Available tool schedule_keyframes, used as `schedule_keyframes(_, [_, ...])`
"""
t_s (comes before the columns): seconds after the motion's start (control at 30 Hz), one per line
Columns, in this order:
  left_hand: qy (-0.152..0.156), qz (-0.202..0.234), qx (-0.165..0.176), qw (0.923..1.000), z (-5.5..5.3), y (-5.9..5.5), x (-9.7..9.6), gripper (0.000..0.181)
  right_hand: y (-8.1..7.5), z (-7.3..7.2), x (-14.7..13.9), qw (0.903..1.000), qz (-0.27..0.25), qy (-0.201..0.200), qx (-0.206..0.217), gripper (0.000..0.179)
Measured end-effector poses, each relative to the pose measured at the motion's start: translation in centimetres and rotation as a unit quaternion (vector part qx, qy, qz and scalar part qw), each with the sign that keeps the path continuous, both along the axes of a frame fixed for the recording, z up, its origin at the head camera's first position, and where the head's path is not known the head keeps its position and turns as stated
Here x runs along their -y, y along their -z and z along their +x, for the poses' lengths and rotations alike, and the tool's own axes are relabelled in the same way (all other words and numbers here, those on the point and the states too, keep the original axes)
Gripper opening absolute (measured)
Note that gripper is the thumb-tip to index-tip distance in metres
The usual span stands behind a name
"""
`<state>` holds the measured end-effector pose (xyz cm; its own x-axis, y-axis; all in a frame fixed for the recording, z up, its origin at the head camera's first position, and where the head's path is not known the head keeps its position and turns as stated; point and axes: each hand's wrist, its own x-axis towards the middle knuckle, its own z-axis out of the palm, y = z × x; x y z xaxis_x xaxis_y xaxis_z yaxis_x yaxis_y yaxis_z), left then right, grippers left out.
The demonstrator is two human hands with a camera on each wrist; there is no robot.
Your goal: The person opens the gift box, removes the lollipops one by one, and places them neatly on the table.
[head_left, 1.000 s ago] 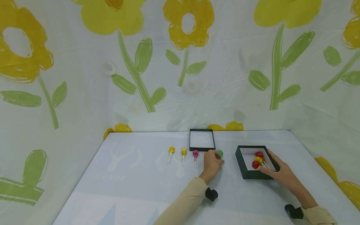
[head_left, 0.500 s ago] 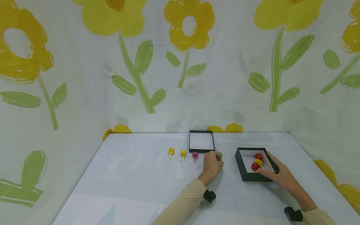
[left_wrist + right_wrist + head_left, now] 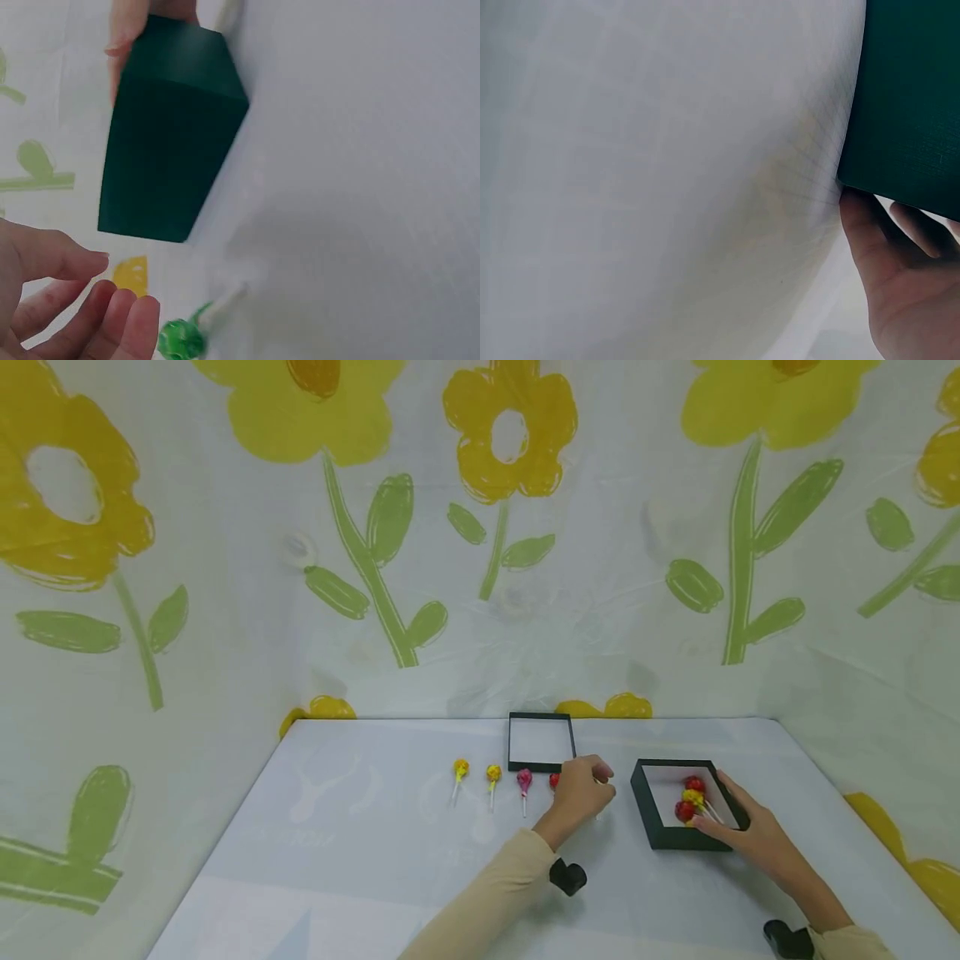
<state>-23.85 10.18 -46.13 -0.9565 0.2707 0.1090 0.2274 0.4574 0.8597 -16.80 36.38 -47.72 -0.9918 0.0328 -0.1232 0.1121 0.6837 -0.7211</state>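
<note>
My left hand hovers over a green lollipop, its fingers loosely bent and apart from it; in the left wrist view nothing lies between thumb and fingers. A red lollipop shows partly behind this hand in the head view. To its left lie a pink lollipop and two yellow ones, the nearer yellow lollipop beside the pink. With thumb and fingers, my right hand grips the right side of a dark green box. Inside the box are red lollipops and a yellow lollipop.
A shallow box lid with a dark rim lies at the back of the white table, behind the row of lollipops. Flower-printed cloth walls enclose the table at the back and sides.
My left hand has shifted slightly right and its fingers have spread. The red lollipop has come into sight on its left, while the green one's head is now hidden in the head view.
</note>
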Motion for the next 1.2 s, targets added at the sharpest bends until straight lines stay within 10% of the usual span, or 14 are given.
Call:
schedule_keyframes(0.67, [0.111, -0.035, -0.055, 0.9917, 0.2, -3.7, -3.7, 0.012, 0.1, 0.2, -0.1, 1.0, -0.006, -0.001, -0.006, 0.096])
schedule_keyframes(1.2, [0.272, -0.156, -0.108, 0.9436, -0.5, -4.4, -7.3, 0.018, -0.1, 0.1, 0.0, 0.9999, -0.011, -0.001, -0.003, 0.097])
